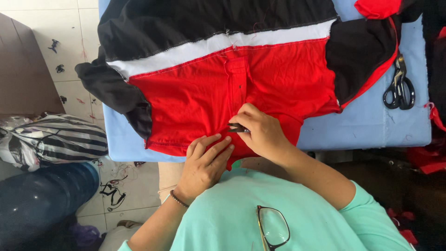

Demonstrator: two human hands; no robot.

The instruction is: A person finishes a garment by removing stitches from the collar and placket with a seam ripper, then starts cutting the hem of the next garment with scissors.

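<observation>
A red, white and black shirt [195, 88] lies spread on a light blue padded table [371, 121], its red placket running down the middle. My left hand [204, 165] lies flat on the red fabric near the table's front edge, fingers together. My right hand [260, 132] pinches a small dark tool [238, 128], a thin clipper or marker, at the lower end of the placket. The tool's tip touches the cloth just above my left fingertips.
Black scissors [398, 88] lie on the table at the right. A striped bag [60, 139] and a dark bundle [42, 200] sit on the tiled floor at left, with thread scraps around. Red cloth pieces [429, 160] lie at the right. Glasses [274, 227] hang on my shirt.
</observation>
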